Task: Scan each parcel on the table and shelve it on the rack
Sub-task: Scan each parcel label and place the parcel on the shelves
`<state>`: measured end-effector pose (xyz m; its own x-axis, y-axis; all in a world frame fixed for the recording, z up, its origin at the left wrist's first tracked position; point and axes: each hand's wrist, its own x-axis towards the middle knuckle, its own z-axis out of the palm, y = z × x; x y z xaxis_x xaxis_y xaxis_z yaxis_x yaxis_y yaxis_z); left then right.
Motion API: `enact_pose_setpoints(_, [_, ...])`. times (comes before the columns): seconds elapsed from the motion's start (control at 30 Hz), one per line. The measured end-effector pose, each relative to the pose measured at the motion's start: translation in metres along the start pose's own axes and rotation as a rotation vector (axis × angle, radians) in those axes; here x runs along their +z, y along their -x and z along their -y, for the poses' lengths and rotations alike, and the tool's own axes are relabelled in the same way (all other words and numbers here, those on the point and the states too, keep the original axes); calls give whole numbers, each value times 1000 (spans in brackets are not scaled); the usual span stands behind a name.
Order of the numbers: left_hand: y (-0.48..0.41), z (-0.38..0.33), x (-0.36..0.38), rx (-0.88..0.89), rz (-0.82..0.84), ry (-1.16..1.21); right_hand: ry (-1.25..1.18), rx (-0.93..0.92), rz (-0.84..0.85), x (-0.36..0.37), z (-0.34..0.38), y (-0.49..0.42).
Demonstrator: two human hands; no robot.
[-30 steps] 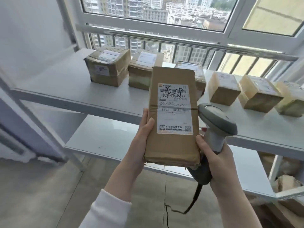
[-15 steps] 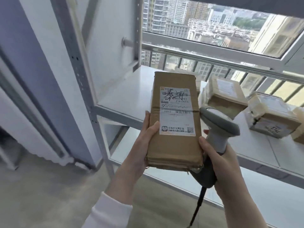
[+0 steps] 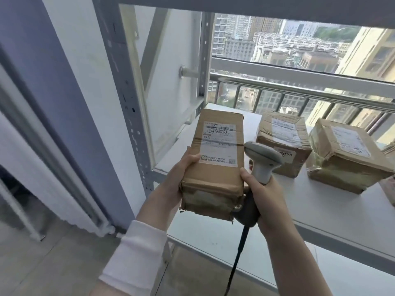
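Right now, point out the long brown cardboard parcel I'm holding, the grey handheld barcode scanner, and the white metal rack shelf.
Long brown cardboard parcel [image 3: 213, 178]: head view, bare cardboard below the label.
Grey handheld barcode scanner [image 3: 264, 155]: head view, its head.
White metal rack shelf [image 3: 333, 210]: head view, bare top surface.

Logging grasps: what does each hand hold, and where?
Left hand holds the parcel by its lower left edge; right hand holds the scanner by its handle.

three parcels [image 3: 213, 167] [image 3: 282, 144] [image 3: 346, 154], one scanner [image 3: 261, 159]
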<state>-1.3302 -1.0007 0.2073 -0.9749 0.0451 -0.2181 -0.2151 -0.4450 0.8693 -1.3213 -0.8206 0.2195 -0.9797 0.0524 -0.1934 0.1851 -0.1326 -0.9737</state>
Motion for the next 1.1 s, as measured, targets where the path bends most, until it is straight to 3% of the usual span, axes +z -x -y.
enact_pose_setpoints(0.37, [-72,-25,-37,-218,69,-28,-13,100,-162,50,-8,-54])
enact_pose_setpoints(0.53, [-91,-33,-44,-198,139,-252,4,102,-217,55,-5,-63])
enact_pose_setpoints(0.6, [-91,-39,-44,-90,176,-386,11,126,-212,52,-3,-57])
enact_pose_setpoints(0.7, [-77,-58,-41,298,198,-706,16,136,-207,45,0,-49])
enact_pose_setpoints(0.8, [-61,-68,-36,585,416,-1168,5,114,-219,39,7,-44])
enact_pose_setpoints(0.9, [-61,-61,-29,541,574,-1465,-33,58,-220,37,16,-41])
enact_pose_setpoints(1.1, [-88,-46,-32,637,470,-1597,-71,12,-189,37,31,-40])
